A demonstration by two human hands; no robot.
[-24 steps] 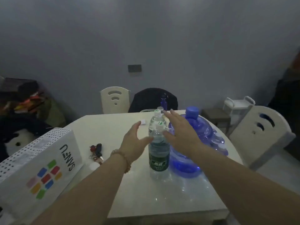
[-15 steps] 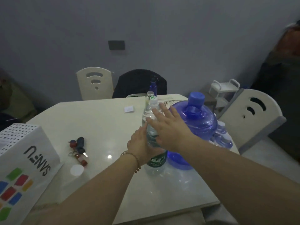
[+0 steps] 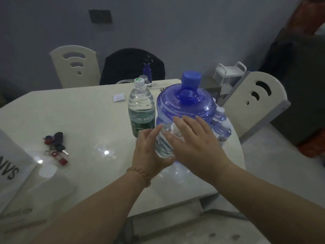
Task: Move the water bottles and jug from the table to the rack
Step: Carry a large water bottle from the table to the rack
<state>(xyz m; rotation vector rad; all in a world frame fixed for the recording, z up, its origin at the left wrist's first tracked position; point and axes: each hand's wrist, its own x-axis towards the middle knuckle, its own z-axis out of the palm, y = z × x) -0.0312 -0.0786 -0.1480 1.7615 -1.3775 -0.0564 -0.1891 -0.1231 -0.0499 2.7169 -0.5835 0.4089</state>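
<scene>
The left hand (image 3: 149, 155) holds a small clear bottle (image 3: 162, 147) just above the bench (image 3: 79, 120), at its near right part. Its grip is clamped on the bottle, thumb up one side and palm underneath. The bottle leans, with its white cap toward the right hand (image 3: 198, 147). That hand's grip is apart: the fingers lie straight and spread over the bottle's top and side, touching it. A beaded bracelet (image 3: 140, 175) circles the left wrist.

Right behind the 2 hands stands the big blue jug (image 3: 186, 110), upright on the bench with a blue cap (image 3: 190, 83). Just to its left is a tall bottle (image 3: 140, 110) with a green label, also upright. To the jug's right, several little bottles (image 3: 222, 124) crowd the bench edge, partly hidden by it. A dark blue bottle (image 3: 147, 71) stands at the far edge.

A bunch of keys (image 3: 56, 148) lies well to the left, and a white box (image 3: 10, 164) fills the left corner of the view. A white rack (image 3: 228, 73) sits on the floor beyond the far right corner, partly behind a pale chair (image 3: 256, 99).
</scene>
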